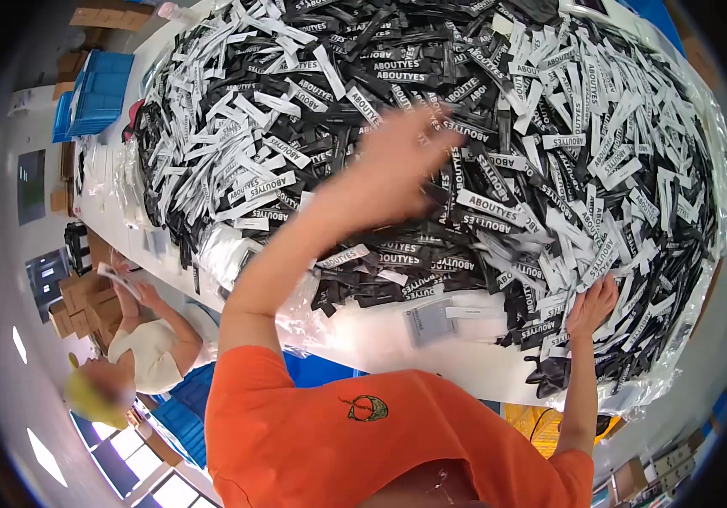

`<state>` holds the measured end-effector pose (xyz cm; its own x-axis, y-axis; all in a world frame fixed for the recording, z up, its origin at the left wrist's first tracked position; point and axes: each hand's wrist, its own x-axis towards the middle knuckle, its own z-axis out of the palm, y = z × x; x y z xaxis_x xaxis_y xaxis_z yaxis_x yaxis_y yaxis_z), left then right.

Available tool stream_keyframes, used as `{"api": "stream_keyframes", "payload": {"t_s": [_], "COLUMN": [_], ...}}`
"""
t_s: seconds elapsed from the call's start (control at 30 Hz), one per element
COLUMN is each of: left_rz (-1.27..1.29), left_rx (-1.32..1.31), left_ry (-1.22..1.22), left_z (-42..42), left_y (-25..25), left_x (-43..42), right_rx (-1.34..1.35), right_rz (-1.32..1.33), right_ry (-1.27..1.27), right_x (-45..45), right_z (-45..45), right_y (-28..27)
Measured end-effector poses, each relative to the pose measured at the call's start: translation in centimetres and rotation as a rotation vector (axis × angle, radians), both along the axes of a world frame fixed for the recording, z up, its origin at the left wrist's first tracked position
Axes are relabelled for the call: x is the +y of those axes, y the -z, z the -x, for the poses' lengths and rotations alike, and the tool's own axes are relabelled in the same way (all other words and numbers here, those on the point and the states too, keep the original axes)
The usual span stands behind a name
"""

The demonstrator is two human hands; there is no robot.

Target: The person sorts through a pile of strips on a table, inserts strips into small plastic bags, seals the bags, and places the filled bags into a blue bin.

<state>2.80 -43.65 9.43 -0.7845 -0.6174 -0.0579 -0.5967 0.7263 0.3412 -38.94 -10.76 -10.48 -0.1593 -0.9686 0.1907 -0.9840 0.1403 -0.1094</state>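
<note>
A wide heap of black and white strips (401,76) printed ABOUTYES covers the table. My left hand (401,165) is stretched over the middle of the heap, blurred by motion; its fingers look spread and no strip shows in them. At the right front of the heap my right hand (593,306) rests against white strips, its fingers curled at their ends. Whether it grips any is hidden. Between the hands, near the front edge, a flat grey packet (431,323) lies on white material.
Clear plastic sheeting (653,391) lines the table's edge. Blue crates (101,91) stand at the far left. Another person (158,351) at the left holds a small white item. Brown cartons (88,306) are stacked behind that person. A yellow crate (533,426) sits below the front edge.
</note>
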Motion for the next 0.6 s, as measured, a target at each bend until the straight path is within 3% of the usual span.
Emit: {"api": "stream_keyframes", "payload": {"t_s": [0.03, 0.07, 0.13, 0.17, 0.2, 0.27, 0.3, 0.33, 0.47, 0.53, 0.6], "left_rz": [0.245, 0.454, 0.681, 0.638, 0.753, 0.603, 0.741, 0.711, 0.655, 0.341, 0.01], "left_rx": [-0.206, -0.398, -0.434, -0.569, -0.473, -0.479, -0.422, -0.441, -0.11, -0.171, -0.395], "left_ry": [-0.114, -0.262, -0.334, -0.344, -0.284, -0.253, -0.205, -0.255, -0.083, -0.017, -0.131], "left_z": [-2.9, -4.5, -11.0, -12.9, -15.0, -15.6, -15.4, -14.1, -9.4, -7.3, -5.2], "left_y": [3.6, 3.6, 9.3, 10.5, 13.2, 13.4, 12.5, 10.5, 3.8, 2.9, 4.3], "left_x": [-3.6, -5.9, -11.6, -13.1, -14.5, -15.9, -15.7, -14.6, -9.8, -7.2, -4.9], "right_rx": [-0.001, 0.011, 0.031, 0.037, 0.041, 0.05, 0.042, 0.032, 0.031, 0.035, 0.033], "right_rz": [0.002, -0.002, -0.015, -0.007, -0.003, 0.0, -0.005, -0.016, 0.006, 0.025, 0.032], "right_ry": [-0.003, 0.006, 0.021, 0.017, 0.016, 0.016, 0.017, 0.019, 0.008, -0.011, -0.014], "right_x": [0.0, 0.0, 0.2, 0.2, 0.1, 0.3, 0.1, -0.1, -0.3, -0.5, -0.4], "right_z": [-0.1, 0.0, 0.0, 0.0, 0.0, 0.1, 0.0, -0.4, -0.6, -0.6, -0.4], "right_y": [-0.1, 0.0, 0.4, 0.4, 0.5, 0.7, 0.4, -0.3, -0.2, -0.1, -0.1]}}
